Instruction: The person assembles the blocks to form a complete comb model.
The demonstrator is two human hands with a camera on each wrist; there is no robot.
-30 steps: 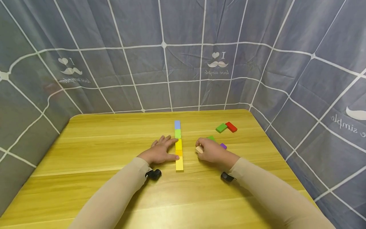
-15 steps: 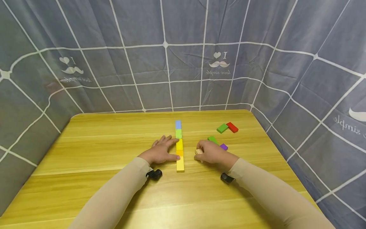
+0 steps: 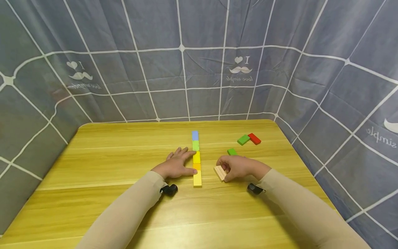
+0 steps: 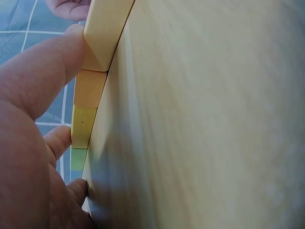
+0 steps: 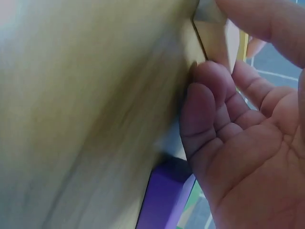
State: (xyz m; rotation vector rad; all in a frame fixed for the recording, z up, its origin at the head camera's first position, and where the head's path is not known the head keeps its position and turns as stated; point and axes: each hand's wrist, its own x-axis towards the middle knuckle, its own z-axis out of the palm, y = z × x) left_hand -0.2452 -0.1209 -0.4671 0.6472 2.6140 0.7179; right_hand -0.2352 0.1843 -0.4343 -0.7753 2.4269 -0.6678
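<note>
A straight row of blocks runs away from the person: pale yellow (image 3: 197, 180), orange (image 3: 197, 167), yellow (image 3: 196, 158), light green (image 3: 195, 145) and blue (image 3: 195, 135). The left hand (image 3: 176, 165) lies along the row's left side with fingers spread. Its thumb touches the pale yellow block near the orange one, and its index fingertip is at the yellow block. To the right of the row, the right hand (image 3: 239, 166) pinches a plain wooden block (image 3: 219, 173) between thumb and fingers, low over the table. In the right wrist view, part of that block is cut off by the frame's top edge.
Beyond the right hand lies a green block (image 3: 231, 151). Farther back, another green block (image 3: 243, 139) meets a red block (image 3: 254, 139). A purple block (image 5: 164, 195) sits beside the right hand, mostly hidden in the head view. A grey checked curtain (image 3: 205, 69) surrounds the wooden table (image 3: 124, 145).
The right hand has drawn the wooden block slightly toward the person, and more of its broad face shows. The hand now covers the purple block in the head view. The left hand keeps its place.
</note>
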